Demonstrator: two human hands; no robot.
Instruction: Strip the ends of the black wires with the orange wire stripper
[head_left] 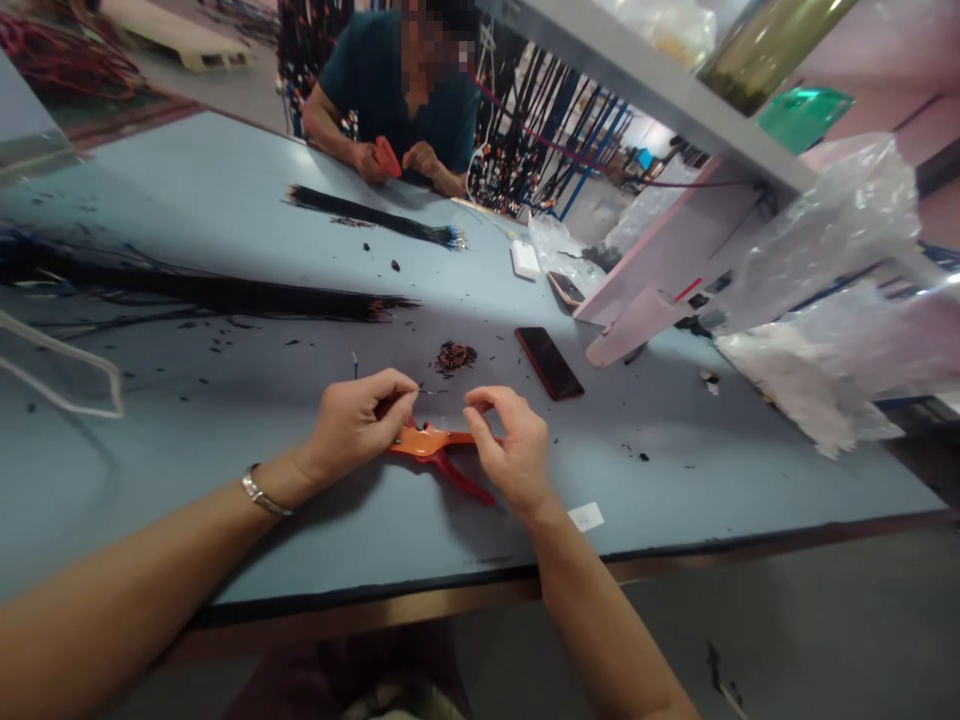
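My left hand [361,424], with a bracelet at the wrist, is closed in a pinch, thumb against fingers. A thin wire-like piece [432,391] shows just beyond its fingertips; whether it is held or lies on the table I cannot tell. Facing it, my right hand [514,440] has its thumb and fingers curled together, and anything in them is too small to make out. Orange-and-red pliers [426,441] lie on the table beneath both hands, the red handle [466,482] angled towards me. A small pile of dark and reddish bits [454,357] lies just beyond the hands.
A long bundle of black cables [262,296] lies at left, a shorter bundle [375,216] farther back. A phone [550,362] and a white box [524,260] are right of centre. Across the table [300,540], a person [390,90] holds an orange tool [387,157]. Plastic bags crowd the right.
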